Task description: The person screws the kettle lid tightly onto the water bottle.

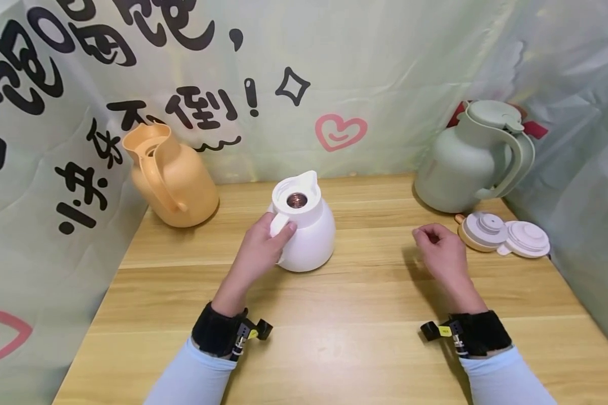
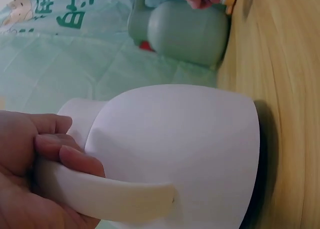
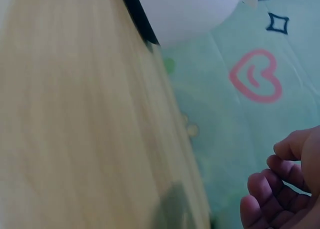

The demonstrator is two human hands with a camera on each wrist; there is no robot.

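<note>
A white vacuum jug (image 1: 309,239) stands upright near the middle of the table, its lid off and its round inner mouth showing. My left hand (image 1: 260,242) grips its handle; in the left wrist view the fingers (image 2: 82,161) wrap around the handle (image 2: 120,199). Whether the jug's base touches the table I cannot tell. Over the right part of the table my right hand (image 1: 443,250) hovers with loosely curled fingers and nothing in them. Beside it lie two lids, one orange and grey (image 1: 483,230), one white (image 1: 527,239).
An orange jug (image 1: 182,180) without a lid stands at the back left. At the back right is a green-grey jug (image 1: 456,163) with its lid on, and something red lies behind it. Printed cloth (image 1: 395,73) closes off the back and sides of the wooden table (image 1: 324,343).
</note>
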